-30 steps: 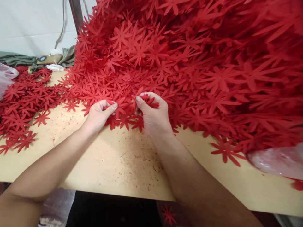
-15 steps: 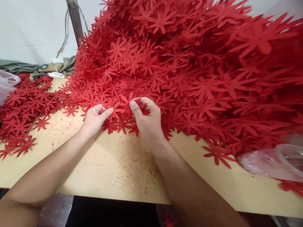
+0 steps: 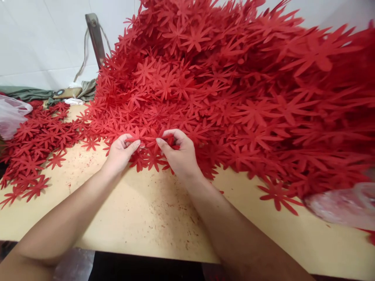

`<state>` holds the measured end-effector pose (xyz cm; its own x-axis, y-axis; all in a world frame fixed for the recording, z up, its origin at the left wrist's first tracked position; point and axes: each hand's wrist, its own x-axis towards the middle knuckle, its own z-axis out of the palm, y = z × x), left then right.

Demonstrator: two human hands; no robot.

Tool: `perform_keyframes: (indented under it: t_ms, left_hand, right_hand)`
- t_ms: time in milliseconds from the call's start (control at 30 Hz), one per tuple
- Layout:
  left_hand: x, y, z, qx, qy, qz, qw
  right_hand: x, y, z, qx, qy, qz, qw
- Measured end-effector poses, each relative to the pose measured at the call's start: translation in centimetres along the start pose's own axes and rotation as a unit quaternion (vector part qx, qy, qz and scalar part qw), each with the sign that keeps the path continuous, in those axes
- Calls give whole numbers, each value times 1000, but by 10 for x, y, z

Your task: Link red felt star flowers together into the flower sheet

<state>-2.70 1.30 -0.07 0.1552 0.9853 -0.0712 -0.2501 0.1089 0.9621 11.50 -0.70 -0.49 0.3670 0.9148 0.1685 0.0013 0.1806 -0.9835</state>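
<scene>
Both hands lower than before, left hand (image 3: 120, 151) and right hand (image 3: 178, 154) fingers pinching red flower cutouts (image 3: 145, 137), plastic bag (image 3: 345, 205) contents blurred.

Flower cutout heap (image 3: 222, 86) on table (image 3: 146, 210), centre to right; smaller spread (image 3: 38, 136) left; plastic bag (image 3: 342, 205) right; post (image 3: 95, 37) behind.

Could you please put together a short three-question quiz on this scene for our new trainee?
1. True or false: both hands are at the near edge of the big heap of red flower cutouts.
2. What colour is the tabletop?
3. Where does the smaller, flat spread of cutouts lie: A) left of the hands, B) right of them?

Key: 1 true: left hand and right hand pinch cutouts there. 2 pale yellow. 3 A.
</scene>
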Motion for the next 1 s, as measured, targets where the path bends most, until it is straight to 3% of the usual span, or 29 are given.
perform_keyframes:
  t_ms: [333,667,867,1000]
  left_hand:
    - [0,1,4,0,15,14,1000]
    - [-2,-1,4,0,3,6,1000]
    - [-1,-2,3,64,-16,33,997]
    - [2,-3,1,108,5,50,993]
  right_hand:
    - [-4,5,0,3,-35,-36,999]
    - [-2,6,0,20,-54,-9,998]
    - [-1,11,-1,18,-41,-6,999]
    - [-3,6,-2,-13,-46,-23,999]
